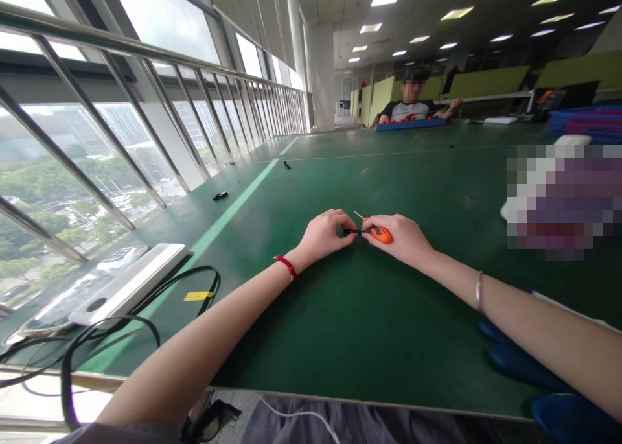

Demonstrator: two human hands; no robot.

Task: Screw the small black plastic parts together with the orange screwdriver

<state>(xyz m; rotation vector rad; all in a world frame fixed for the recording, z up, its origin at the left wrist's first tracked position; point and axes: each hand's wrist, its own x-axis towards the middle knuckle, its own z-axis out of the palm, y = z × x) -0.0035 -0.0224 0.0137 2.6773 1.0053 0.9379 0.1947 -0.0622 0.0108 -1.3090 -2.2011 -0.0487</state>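
Over the green table (350, 327), my two hands meet fingertip to fingertip. My left hand (323, 238) is closed, pinching a small black piece (350, 231) between thumb and fingers. An orange-handled screwdriver (382, 235) is held in my right hand (403, 238), its thin metal shaft pointing up and left past the fingers. The right thumb and fingertip also come to the near end of the black piece; whether they grip it is hard to tell. The piece's exact kind is too small to make out.
Left lie a phone (104, 269), a white box-shaped device (129, 285) and black cables (214, 282). Two black bits (220, 196) rest farther off. Across the table a person (412, 104) sits behind a blue tray (411, 125). A blue basket (568, 126) stands far right; metal railing runs left.
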